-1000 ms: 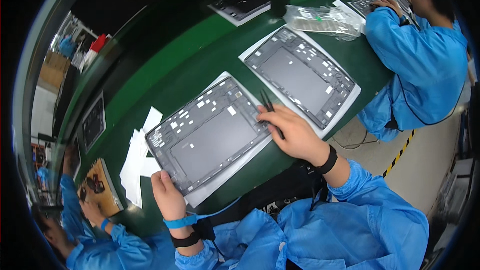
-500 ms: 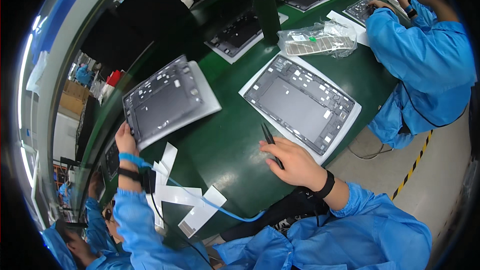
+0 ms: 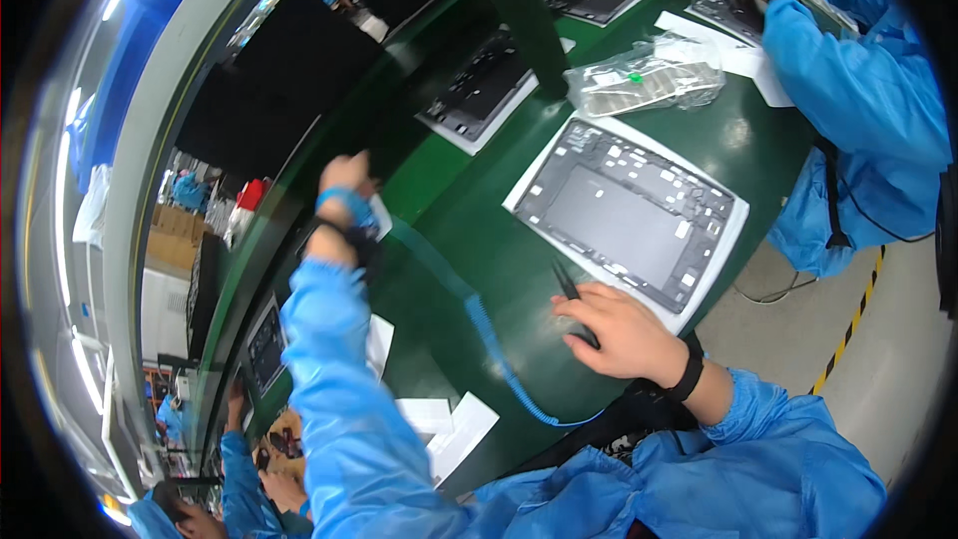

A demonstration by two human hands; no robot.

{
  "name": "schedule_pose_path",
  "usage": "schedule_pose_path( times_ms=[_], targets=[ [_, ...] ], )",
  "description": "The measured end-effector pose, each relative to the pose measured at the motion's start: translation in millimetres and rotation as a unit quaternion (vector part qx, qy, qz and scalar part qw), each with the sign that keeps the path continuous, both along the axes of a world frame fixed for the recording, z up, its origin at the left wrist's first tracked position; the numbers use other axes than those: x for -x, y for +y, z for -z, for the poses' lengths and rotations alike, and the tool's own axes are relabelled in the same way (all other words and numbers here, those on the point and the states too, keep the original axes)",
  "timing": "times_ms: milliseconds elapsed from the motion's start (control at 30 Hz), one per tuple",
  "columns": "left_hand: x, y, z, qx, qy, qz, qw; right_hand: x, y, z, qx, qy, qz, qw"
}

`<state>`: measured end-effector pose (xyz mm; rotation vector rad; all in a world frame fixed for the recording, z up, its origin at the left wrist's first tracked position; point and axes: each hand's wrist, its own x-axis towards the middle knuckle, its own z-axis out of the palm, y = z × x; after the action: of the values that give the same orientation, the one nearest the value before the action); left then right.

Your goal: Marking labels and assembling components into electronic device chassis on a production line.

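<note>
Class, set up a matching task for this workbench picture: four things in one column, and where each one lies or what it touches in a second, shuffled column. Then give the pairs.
1 tweezers
2 clear plastic bag
3 coiled blue cord
4 black wristband

A on the right wrist
B beyond the grey panel
C under the right hand
D runs from the left wrist

Pairs: 1-C, 2-B, 3-D, 4-A

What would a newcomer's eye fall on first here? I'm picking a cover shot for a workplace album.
Probably the dark grey flat device panel on its white sheet, lying mid-bench on the green worktable. Next, the right hand resting at the panel's near edge with thin black tweezers, and the left hand raised far out, its blue coiled wrist-strap cord trailing across the table.
</note>
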<state>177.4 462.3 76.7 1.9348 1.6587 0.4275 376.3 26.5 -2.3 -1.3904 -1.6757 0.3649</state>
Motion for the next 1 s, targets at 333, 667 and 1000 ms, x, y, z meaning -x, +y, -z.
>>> schedule_pose_path(
  times_ms=[333, 667, 1000],
  targets=[
    [-111, 51, 98, -0.112, 0.449, 0.226, 0.857, 7, -2, -9, 0.0, 0.038, -0.045, 0.998],
    [97, -43, 9, -0.205, -0.03, -0.075, 0.976, 17, -3, -7, -0.014, 0.086, -0.073, 0.993],
    [165, -436, -33, -0.052, -0.47, -0.246, 0.846, 13, 2, -2, 0.051, 0.168, -0.085, 0.981]
  ],
)
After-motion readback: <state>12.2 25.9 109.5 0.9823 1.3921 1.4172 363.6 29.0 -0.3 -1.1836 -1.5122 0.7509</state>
